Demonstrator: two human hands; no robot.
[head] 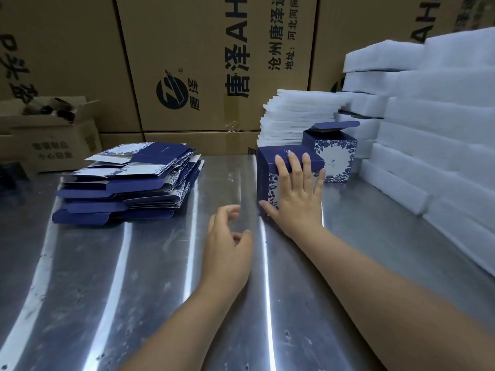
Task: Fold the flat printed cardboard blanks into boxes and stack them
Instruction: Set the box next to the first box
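Packing warehouse: stacked shipping cartons [203,62], foam pads [442,108].

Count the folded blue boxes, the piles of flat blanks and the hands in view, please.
Folded boxes: 2 (closed box, open-lidded box)
Pile of flat blanks: 1
Hands: 2 (left hand, right hand)
Total: 5

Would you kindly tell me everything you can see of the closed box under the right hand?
The box is printed cardboard, roughly cubic: navy top and left side, white near face with blue floral print. Closed, it stands upright on the metal table. The right hand lies flat against its near face, fingers spread, fingertips over the top edge. An open box stands just behind; contact between them is unclear.
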